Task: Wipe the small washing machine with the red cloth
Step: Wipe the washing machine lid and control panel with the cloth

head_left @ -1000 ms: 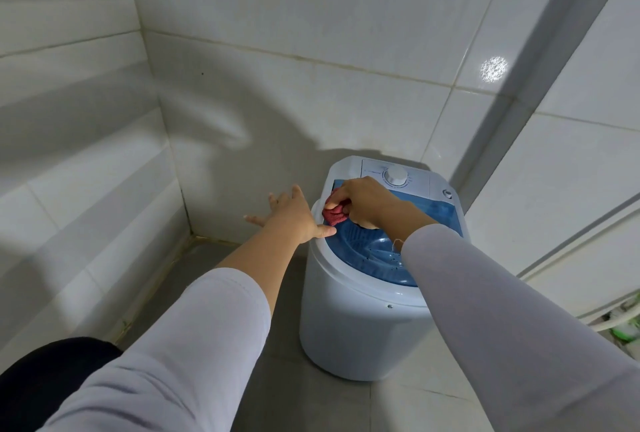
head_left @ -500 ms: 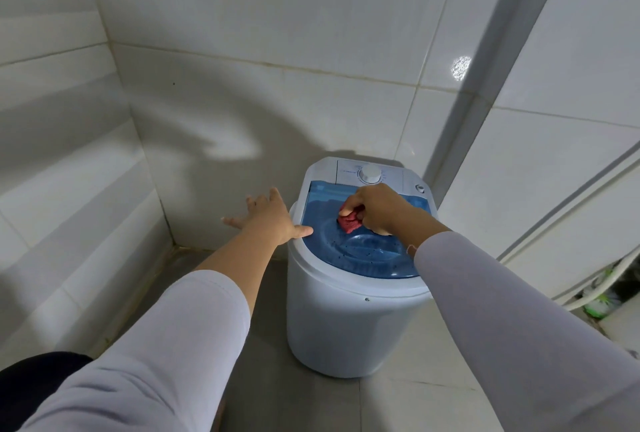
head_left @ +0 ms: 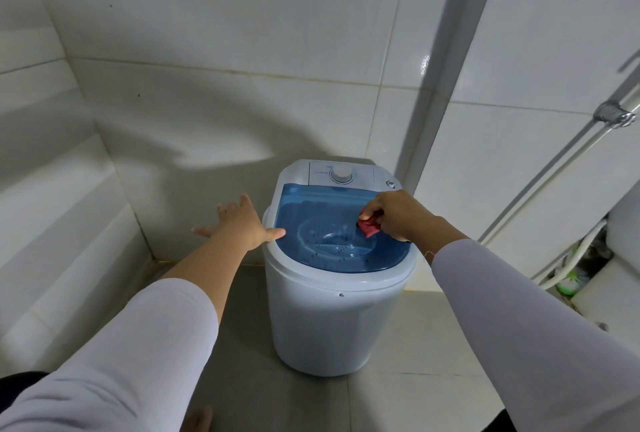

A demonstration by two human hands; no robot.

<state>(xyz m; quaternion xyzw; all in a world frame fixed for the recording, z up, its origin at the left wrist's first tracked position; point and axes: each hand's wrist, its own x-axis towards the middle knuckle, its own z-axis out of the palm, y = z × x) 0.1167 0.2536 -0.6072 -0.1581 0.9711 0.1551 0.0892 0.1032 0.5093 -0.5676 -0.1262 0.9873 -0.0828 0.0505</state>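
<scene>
A small white washing machine (head_left: 332,324) stands on the grey floor in a tiled corner. Its top has a translucent blue lid (head_left: 311,213) and a white dial (head_left: 341,174) at the back. My right hand (head_left: 398,215) grips a bunched red cloth (head_left: 369,226) and presses it on the right side of the blue lid. My left hand (head_left: 239,223) rests flat on the machine's left rim, fingers spread, thumb lying on the lid's edge.
White tiled walls (head_left: 207,50) close in on the left and behind. A metal pipe with a white hose (head_left: 561,161) runs down the right wall. A white fixture (head_left: 623,258) and a green-and-white brush (head_left: 568,282) sit at the right. Grey floor (head_left: 242,310) surrounds the machine.
My right hand has slid the red cloth across the lid from the left side to the right side. My left hand has stayed on the left rim.
</scene>
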